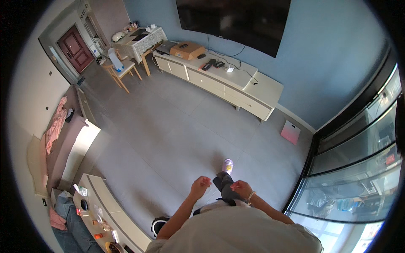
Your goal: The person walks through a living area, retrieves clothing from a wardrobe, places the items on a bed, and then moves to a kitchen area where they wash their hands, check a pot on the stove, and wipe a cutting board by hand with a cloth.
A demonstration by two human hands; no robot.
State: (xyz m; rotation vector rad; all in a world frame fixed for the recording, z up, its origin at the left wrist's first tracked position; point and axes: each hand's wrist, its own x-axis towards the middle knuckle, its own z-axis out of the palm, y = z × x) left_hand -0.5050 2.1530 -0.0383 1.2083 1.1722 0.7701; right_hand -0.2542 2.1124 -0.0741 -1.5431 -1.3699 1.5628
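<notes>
Both of my hands are held in front of my body, above the floor. My left hand [201,187] has its fingers curled loosely inward, and nothing shows in it. Similarly curled, my right hand [241,189] is a short way to the right, near my dark trouser leg [228,188], with no object visible in it. A pale bracelet [252,196] circles the right wrist. Between and beyond the hands, one foot in a lilac shoe [228,166] with a yellow patch is on the floor. The hands are apart from each other.
A low white TV cabinet [206,86] stands ahead under a wall-mounted TV [234,23], with a cardboard box [187,50] on top. A pink scale-like square [290,132] lies near the glass doors [346,168]. A coffee table [112,204] is at left; a chair [120,69] stands farther off.
</notes>
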